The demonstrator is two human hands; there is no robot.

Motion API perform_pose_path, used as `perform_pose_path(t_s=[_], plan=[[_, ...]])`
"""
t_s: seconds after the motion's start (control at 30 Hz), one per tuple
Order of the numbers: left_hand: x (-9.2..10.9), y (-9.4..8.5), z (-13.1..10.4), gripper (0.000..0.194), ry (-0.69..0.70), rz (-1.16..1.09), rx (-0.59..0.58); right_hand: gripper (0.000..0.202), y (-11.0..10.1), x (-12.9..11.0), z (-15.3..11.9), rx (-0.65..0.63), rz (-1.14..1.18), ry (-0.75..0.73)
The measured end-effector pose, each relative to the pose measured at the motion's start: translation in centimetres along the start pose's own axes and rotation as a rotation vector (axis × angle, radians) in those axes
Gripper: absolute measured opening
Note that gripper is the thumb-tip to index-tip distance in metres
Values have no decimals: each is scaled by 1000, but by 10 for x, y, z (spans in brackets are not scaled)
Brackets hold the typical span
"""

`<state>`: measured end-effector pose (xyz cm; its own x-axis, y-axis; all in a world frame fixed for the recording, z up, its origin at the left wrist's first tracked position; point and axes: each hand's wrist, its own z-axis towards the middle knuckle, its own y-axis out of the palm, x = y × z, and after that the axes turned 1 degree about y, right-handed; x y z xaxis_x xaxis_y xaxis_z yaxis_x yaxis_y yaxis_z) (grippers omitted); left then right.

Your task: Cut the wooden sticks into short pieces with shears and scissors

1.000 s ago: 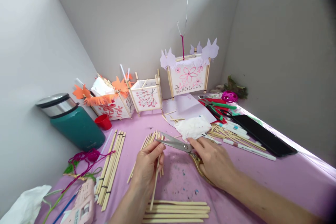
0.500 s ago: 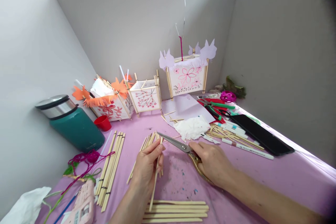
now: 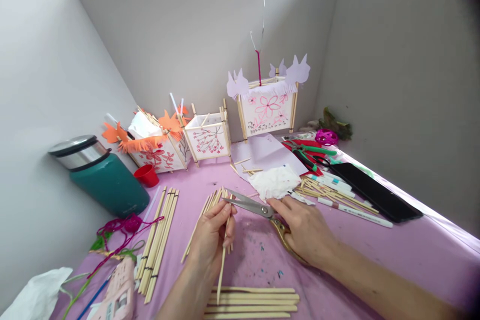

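A thin stick (image 3: pixel 221 275) is pinched between the thumb and fingers of the left hand (image 3: pixel 212 232), its upper end at the fingertips and its lower end slanted down over a row of sticks (image 3: pixel 258 296) at the near edge. The scissors (image 3: pixel 279 232) are gripped by the right hand (image 3: pixel 305 227), with the fingers closed round the handle. The blades are parted and directed left, and their tips are held at the upper end of the stick; whether it is touched by both blades cannot be told.

More loose sticks (image 3: pixel 202 220) are partly hidden behind the left hand. To its left, tied sticks (image 3: pixel 161 240) are laid side by side, bound with dark bands. Beyond the right hand, a white tissue (image 3: pixel 275 181) is spread partly over lilac paper (image 3: pixel 272 152). A pile of sticks (image 3: pixel 330 192), a marker (image 3: pixel 354 211) and a black phone (image 3: pixel 375 192) are seen to the right. At the back, three decorated paper boxes (image 3: pixel 210 142) are ranged along the wall.
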<state>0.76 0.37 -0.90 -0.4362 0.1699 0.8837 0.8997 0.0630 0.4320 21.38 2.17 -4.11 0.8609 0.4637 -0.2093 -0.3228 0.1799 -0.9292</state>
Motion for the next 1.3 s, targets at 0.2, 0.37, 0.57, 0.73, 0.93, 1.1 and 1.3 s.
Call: perform_pose_path(t_s=[0.2, 0.37, 0.57, 0.73, 0.93, 1.1, 1.3], plan=[[-1, 0, -1, 23, 12, 23, 15, 43, -1, -5, -1, -15, -10, 14], [-1, -2, -1, 22, 16, 27, 14, 37, 2, -6, -2, -1, -6, 21], [-1, -4, 0, 19, 4, -27, 22, 35, 2, -3, -1, -4, 18, 7], [1, -4, 1, 19, -1, -66, 28, 32, 0, 2, 0, -10, 73, -26], [4, -4, 1, 21, -10, -92, -9, 25, -7, 5, 4, -43, 186, -57], [1, -4, 1, 22, 1, -56, 10, 28, -8, 2, 2, -59, 128, -36], [-2, -3, 0, 23, -20, 24, 20, 39, -3, -1, 0, -42, 4, 1]])
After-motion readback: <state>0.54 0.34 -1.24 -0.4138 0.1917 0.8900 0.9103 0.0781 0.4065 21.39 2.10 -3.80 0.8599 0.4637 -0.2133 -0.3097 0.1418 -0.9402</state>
